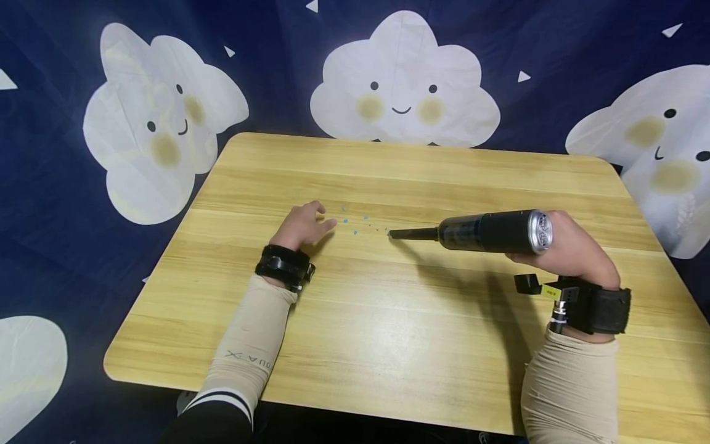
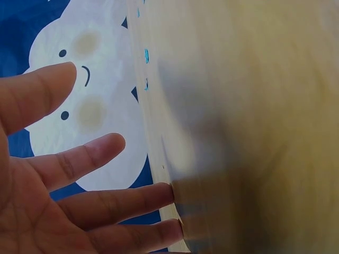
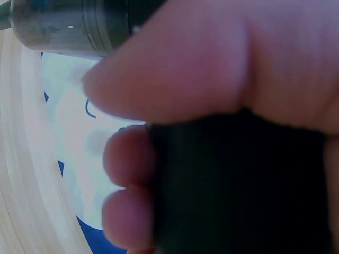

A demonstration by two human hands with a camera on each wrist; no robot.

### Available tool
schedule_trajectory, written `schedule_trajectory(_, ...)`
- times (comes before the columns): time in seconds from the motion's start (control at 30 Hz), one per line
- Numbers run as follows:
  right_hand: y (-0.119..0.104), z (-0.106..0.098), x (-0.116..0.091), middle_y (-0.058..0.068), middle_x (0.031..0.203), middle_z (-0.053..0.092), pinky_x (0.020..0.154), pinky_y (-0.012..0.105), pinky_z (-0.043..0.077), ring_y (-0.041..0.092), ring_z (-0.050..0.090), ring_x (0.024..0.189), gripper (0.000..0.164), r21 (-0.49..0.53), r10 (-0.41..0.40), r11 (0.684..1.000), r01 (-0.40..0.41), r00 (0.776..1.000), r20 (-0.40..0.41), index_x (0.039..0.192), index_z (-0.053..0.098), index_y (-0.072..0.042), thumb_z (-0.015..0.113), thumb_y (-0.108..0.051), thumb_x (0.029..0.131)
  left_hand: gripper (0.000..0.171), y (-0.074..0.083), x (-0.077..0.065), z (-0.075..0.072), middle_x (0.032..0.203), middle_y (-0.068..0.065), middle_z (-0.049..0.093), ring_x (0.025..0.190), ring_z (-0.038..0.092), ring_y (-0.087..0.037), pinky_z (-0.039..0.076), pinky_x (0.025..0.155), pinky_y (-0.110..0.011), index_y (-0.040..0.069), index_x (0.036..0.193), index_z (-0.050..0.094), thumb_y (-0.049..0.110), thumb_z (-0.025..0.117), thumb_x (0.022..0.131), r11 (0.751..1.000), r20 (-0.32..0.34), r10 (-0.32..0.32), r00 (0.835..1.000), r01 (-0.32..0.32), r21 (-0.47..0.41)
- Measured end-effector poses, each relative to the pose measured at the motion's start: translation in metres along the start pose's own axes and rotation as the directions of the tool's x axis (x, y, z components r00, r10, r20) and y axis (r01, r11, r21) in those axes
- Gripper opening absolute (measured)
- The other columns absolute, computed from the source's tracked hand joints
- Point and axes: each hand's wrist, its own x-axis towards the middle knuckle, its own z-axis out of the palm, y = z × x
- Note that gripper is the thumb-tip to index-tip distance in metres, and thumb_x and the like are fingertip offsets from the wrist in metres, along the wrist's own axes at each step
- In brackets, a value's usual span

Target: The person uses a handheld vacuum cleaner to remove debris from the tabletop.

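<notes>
Over the wooden table's (image 1: 388, 345) right side, the right hand (image 1: 579, 246) grips a handheld vacuum (image 1: 501, 232), its long nozzle (image 1: 415, 234) pointing left at blue bits (image 1: 355, 232) lying nearer the empty, spread left hand (image 1: 302, 227).

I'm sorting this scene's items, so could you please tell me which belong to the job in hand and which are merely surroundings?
Belonging to the job:
handheld vacuum, gripped by the right hand
blue bits between its nozzle and the left hand
table

Surroundings:
cloud curtain
black wrist straps
</notes>
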Motion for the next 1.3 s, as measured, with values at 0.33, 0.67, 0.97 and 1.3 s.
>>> schedule_trajectory(0.33, 0.0005, 0.0031, 0.0013, 0.003, 0.061, 0.056, 0.047, 0.033, 0.043, 0.015, 0.047, 0.054, 0.026, -0.013, -0.030, 0.999, 0.030, 1.000, -0.008, 0.073, 0.062, -0.007, 0.083, -0.005, 0.059, 0.053, 0.0001, 0.0000, 0.0006, 0.131, -0.024, 0.053, 0.108, 0.053, -0.035, 0.045, 0.096, -0.053, 0.007, 0.133, 0.044, 0.043, 0.053, 0.095, 1.000, -0.002, -0.002, 1.000, 0.002, 0.008)
schedule_trajectory(0.67, 0.0002, 0.0044, 0.0021, 0.001, 0.060, 0.055, 0.046, 0.032, 0.042, 0.014, 0.046, 0.053, 0.025, -0.020, -0.050, 0.999, 0.050, 0.999, -0.007, 0.073, 0.063, -0.008, 0.083, -0.005, 0.058, 0.052, -0.0007, 0.0013, 0.0015, 0.131, -0.023, 0.053, 0.108, 0.053, -0.034, 0.045, 0.096, -0.053, 0.007, 0.133, 0.044, 0.042, 0.054, 0.095, 1.000, -0.008, -0.007, 1.000, 0.007, 0.000)
schedule_trajectory(0.97, 0.0001, 0.0036, 0.0027, 0.003, 0.062, 0.056, 0.047, 0.034, 0.043, 0.015, 0.047, 0.054, 0.025, -0.009, -0.021, 1.000, 0.021, 1.000, 0.001, 0.074, 0.062, -0.007, 0.082, -0.006, 0.060, 0.053, 0.0003, 0.0006, 0.0004, 0.131, -0.023, 0.053, 0.106, 0.054, -0.033, 0.045, 0.096, -0.052, 0.007, 0.134, 0.043, 0.043, 0.052, 0.096, 1.000, 0.000, 0.002, 1.000, -0.002, 0.009)
schedule_trajectory(1.3, 0.0061, 0.0014, 0.0008, 0.008, 0.071, 0.064, 0.050, 0.034, 0.044, 0.014, 0.051, 0.059, 0.029, 0.034, 0.027, 0.999, -0.027, 1.000, 0.005, 0.084, 0.067, -0.005, 0.085, -0.008, 0.062, 0.053, 0.0000, 0.0004, 0.0003, 0.129, -0.024, 0.054, 0.103, 0.055, -0.033, 0.046, 0.095, -0.052, 0.006, 0.134, 0.043, 0.043, 0.053, 0.096, 1.000, 0.001, 0.000, 1.000, 0.000, 0.006)
